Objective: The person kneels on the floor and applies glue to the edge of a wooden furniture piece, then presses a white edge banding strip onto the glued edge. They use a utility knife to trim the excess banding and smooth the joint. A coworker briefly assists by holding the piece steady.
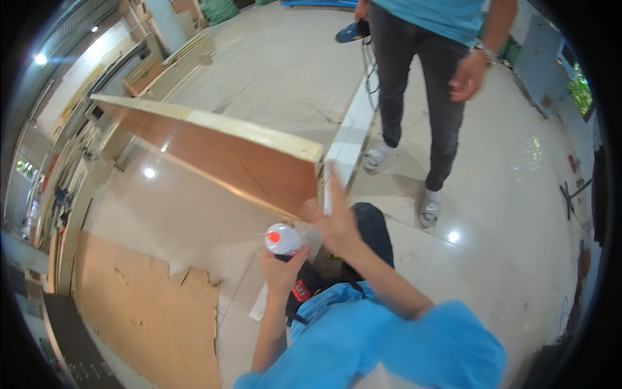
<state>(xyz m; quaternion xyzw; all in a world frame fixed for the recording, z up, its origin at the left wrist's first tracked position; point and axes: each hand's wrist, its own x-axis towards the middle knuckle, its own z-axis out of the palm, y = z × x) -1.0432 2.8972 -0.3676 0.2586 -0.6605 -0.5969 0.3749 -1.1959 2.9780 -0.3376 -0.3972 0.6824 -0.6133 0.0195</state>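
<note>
In my left hand [280,272] is a white plastic bottle [283,240] with a red tip, its top facing up at me. The fingers of that hand are closed around its side. My right hand [335,227], slightly blurred, is at the near end of a long panel [240,165] with a brown face and a pale, cream-coloured edge. Its forefinger stretches up along the panel's end and its thumb is spread apart. I cannot tell whether the fingertips press on the end. No object shows in that hand.
A long white board [353,123] lies on the tiled floor beyond the panel's end. Another person [421,71] stands there, holding a blue corded power tool [352,32]. A torn brown sheet [149,305] lies at left. Stacked boards [71,168] line the left side.
</note>
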